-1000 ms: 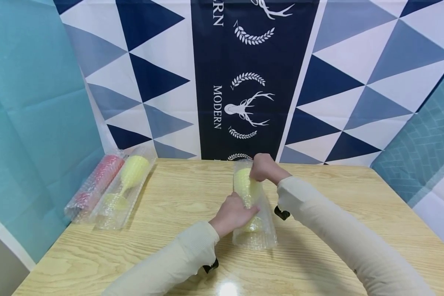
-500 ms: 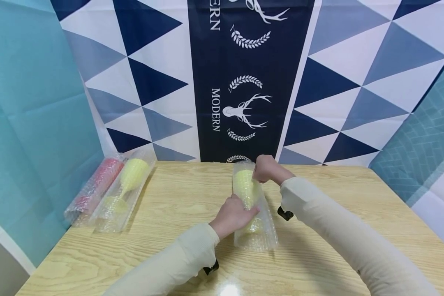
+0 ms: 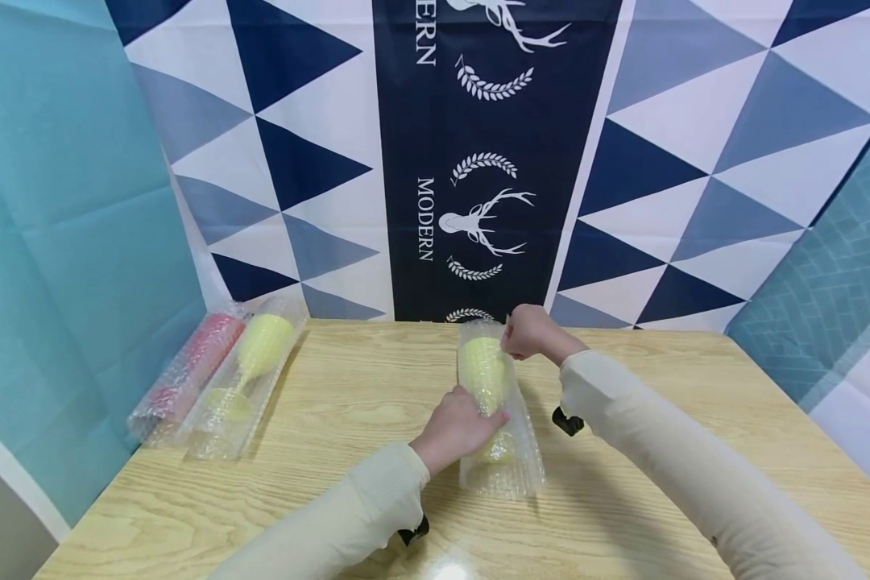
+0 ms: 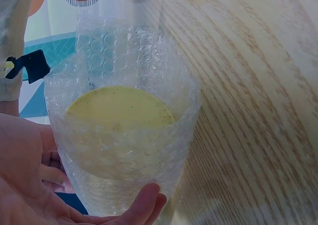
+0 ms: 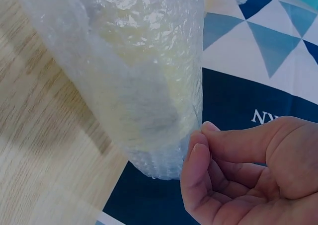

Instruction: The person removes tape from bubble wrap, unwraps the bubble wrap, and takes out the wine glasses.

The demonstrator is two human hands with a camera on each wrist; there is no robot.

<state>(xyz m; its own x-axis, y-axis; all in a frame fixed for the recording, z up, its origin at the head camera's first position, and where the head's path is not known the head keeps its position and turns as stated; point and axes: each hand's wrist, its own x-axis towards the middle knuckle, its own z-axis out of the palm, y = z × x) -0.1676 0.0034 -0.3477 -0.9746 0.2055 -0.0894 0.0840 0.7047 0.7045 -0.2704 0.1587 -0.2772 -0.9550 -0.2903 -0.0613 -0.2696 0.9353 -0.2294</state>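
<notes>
A yellow goblet (image 3: 484, 366) lies wrapped in clear bubble wrap (image 3: 507, 480) at the middle of the table, its bowl toward the wall. My left hand (image 3: 455, 429) grips the wrapped goblet around its narrow middle from the left. In the left wrist view, the round yellow foot (image 4: 119, 108) shows through the open end of the wrap. Near the bowl end, my right hand (image 3: 531, 333) pinches the edge of the wrap between thumb and forefinger, the other fingers curled. In the right wrist view, this edge (image 5: 194, 135) runs right to the fingertips.
On the left of the wooden table (image 3: 348, 387), a second bubble-wrapped yellow goblet (image 3: 263, 346) lies beside a bubble-wrapped red item (image 3: 206, 346). A patterned cloth (image 3: 333, 161) hangs behind the table, and a teal sheet (image 3: 80, 242) stands at the left.
My right hand has moved slightly right, away from the middle of the goblet. The left hand keeps its grip in nearly the same place.
</notes>
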